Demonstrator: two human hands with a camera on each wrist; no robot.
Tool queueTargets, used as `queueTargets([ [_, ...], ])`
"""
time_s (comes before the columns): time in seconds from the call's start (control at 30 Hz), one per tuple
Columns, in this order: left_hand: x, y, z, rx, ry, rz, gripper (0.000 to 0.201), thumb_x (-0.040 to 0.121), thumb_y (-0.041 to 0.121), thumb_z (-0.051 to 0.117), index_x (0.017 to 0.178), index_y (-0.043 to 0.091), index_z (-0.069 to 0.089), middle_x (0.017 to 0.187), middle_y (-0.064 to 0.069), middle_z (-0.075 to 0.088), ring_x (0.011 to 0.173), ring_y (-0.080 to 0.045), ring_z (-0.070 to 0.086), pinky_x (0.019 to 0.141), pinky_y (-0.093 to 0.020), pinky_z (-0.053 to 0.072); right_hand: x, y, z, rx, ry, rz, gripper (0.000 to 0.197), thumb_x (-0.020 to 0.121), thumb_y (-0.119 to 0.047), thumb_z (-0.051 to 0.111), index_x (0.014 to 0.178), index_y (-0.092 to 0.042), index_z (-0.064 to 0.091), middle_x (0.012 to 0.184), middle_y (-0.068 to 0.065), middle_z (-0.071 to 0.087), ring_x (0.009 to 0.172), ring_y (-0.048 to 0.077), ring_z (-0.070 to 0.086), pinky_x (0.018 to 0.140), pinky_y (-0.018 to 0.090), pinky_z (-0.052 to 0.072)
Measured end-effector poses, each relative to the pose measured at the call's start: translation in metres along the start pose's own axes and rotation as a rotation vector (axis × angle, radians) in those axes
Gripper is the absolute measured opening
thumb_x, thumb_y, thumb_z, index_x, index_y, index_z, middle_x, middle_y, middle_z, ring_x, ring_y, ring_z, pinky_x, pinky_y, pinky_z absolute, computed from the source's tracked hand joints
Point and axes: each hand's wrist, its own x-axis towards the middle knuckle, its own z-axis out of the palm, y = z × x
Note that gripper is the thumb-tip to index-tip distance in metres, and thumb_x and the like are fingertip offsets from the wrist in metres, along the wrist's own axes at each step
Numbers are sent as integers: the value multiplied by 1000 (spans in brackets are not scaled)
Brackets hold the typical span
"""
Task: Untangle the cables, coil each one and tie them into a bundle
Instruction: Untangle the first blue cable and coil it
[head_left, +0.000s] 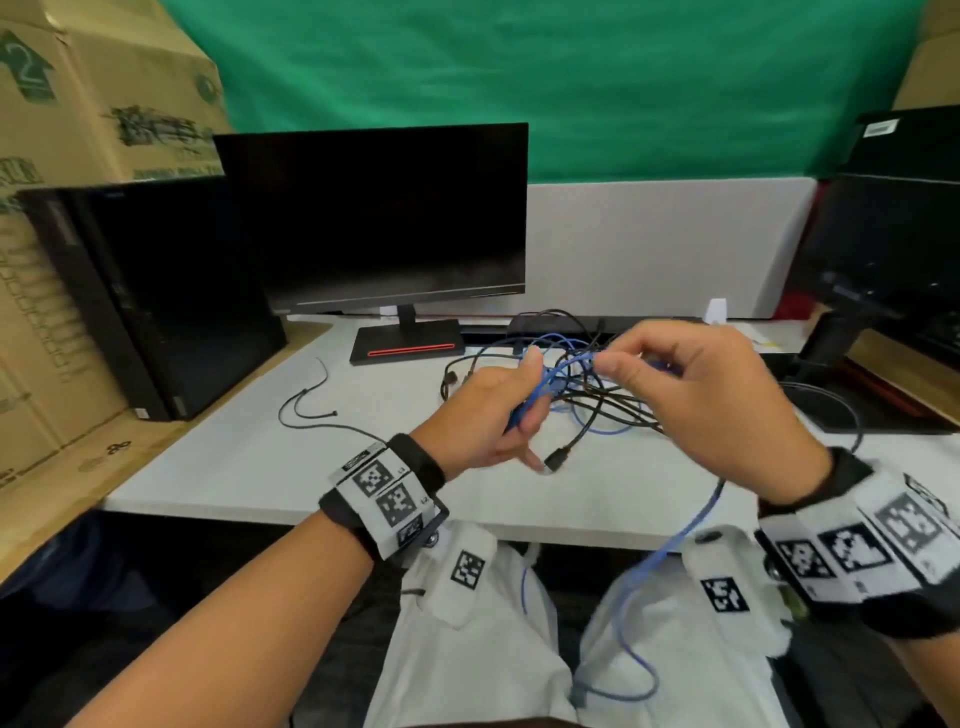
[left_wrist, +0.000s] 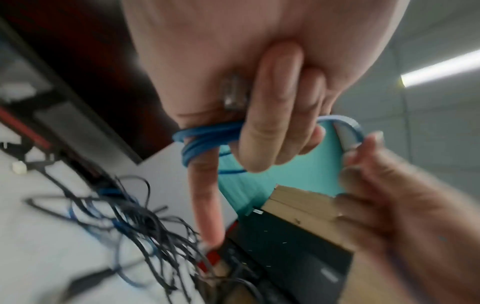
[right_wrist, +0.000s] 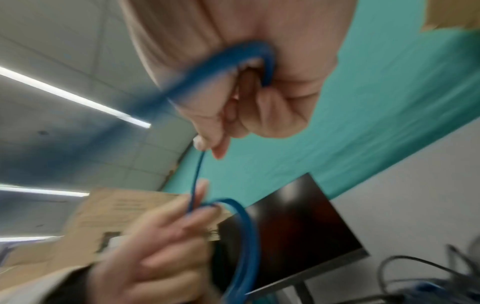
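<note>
Blue cable (head_left: 540, 387): coils gripped in my left hand (head_left: 498, 415); my right hand (head_left: 691, 384) pinches its next stretch. Tangled cables (head_left: 597, 400) on the desk (head_left: 234, 457).

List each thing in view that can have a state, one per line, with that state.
Blue cable: partly coiled in the left hand, its tail hanging off the desk.
Cable pile: tangled on the desk.
Monitor: screen dark.
Left hand: gripping the coils.
Right hand: pinching the blue cable.
</note>
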Motion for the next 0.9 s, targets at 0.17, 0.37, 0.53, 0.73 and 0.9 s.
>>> queueTargets([
  [0.17,0,17,18,-460,-305,-29,59,92,70,32,58,21,33,39,6,26,28,-7,19,61,-46,59,-7,25,19,349,-175,198,32,97,-42,41,106,-33,70,94,2,70,77,4,65,66,20,55],
  [0.37,0,22,17,-566,-5,-78,56,99,59,36,58,21,34,47,5,23,31,-9,14,40,-20,27,-10,24,30,920,-293,329,69,85,-67,44,104,-3,62,83,17,64,78,33,67,82,51,58],
  [0.53,1,22,15,-606,-41,-125,45,104,48,38,71,18,49,49,7,26,33,-8,22,40,-23,34,-7,23,32,901,-171,324,37,94,-47,50,83,-16,65,57,3,34,42,16,38,61,40,57],
  [0.73,-4,29,18,-775,-268,-90,47,103,45,36,64,20,44,54,1,54,49,-16,59,49,-34,55,-7,28,33,794,-28,425,27,98,-34,56,81,-15,65,54,7,56,42,24,57,45,34,53],
  [0.9,2,37,17,-886,-154,172,52,104,39,35,60,15,45,137,-22,59,132,-27,54,102,-55,47,-26,38,51,114,-140,273,16,100,-10,49,90,-22,54,53,2,55,37,23,54,42,42,50],
])
